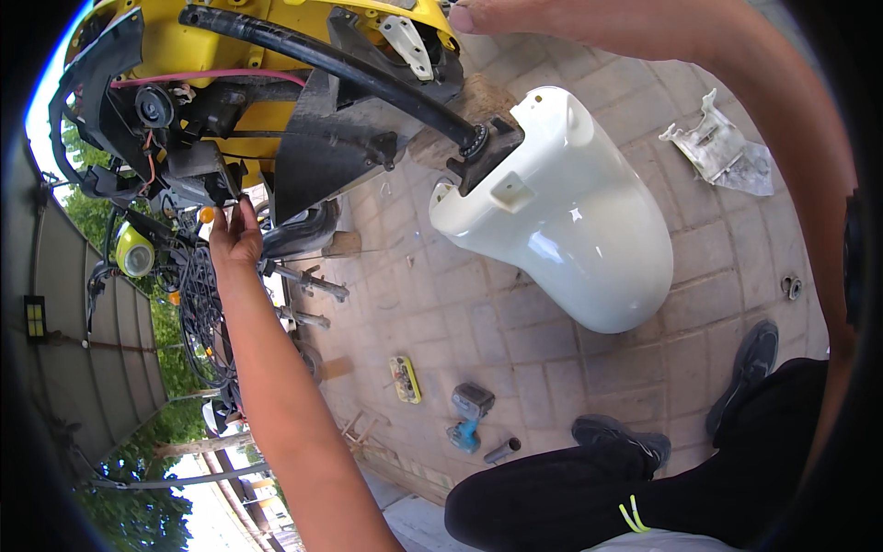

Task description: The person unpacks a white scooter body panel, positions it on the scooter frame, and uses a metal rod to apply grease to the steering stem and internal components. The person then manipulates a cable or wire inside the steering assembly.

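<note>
Yellow body (166, 46): upper left, over the paving (441, 304); the step looks like two-handed work on it.
Left hand (237, 237): fingers bent up against a dark bracket (204, 168); grasping or merely touching, cannot tell. Any move here would call for steady fingertip control.
White fender (589, 221): right of the body.
Right hand (492, 15): at the yellow edge, partly cropped; finger state unclear.

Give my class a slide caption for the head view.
Left hand at dark parts of a yellow vehicle, a glossy white fender near a black tube's end.
</note>
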`<state>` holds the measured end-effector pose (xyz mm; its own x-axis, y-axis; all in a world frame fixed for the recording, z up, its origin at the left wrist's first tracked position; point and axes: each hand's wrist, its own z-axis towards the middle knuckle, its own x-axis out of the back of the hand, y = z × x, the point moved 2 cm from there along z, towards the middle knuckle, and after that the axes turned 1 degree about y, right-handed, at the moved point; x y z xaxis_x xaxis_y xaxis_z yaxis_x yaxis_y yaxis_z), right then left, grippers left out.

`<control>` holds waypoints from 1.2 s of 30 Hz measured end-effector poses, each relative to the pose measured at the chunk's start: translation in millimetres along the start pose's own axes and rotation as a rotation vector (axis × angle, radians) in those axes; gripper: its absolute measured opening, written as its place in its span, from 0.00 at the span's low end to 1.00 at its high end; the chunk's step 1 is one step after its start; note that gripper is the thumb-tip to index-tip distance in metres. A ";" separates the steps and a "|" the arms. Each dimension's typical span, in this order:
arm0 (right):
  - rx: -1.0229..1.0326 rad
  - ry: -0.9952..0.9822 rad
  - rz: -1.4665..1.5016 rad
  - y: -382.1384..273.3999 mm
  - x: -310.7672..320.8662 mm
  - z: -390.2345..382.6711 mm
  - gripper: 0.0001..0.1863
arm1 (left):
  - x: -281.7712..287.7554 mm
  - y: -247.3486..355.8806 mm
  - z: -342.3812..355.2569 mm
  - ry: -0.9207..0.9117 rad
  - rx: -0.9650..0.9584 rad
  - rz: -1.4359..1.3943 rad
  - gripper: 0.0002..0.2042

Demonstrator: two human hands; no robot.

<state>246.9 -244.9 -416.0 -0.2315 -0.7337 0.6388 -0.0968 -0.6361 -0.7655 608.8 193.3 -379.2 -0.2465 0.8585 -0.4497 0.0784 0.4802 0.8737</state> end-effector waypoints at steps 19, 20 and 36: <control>0.166 0.145 -0.099 10.2 5.8 -21.8 0.29 | 0.3 -42.4 -75.4 -0.186 0.263 -0.240 0.21; 0.131 0.131 -0.097 9.1 7.5 -20.4 0.29 | -1.1 -43.8 -75.4 -0.180 0.264 -0.256 0.21; 0.262 0.421 -0.187 71.3 36.9 -0.6 0.18 | 123.2 -154.4 -222.4 -0.380 0.182 0.577 0.26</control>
<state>230.9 -317.2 -447.0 -0.6074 -0.4771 0.6352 0.0594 -0.8246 -0.5626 351.5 184.9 -528.2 0.2340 0.9721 0.0129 0.2628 -0.0760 0.9618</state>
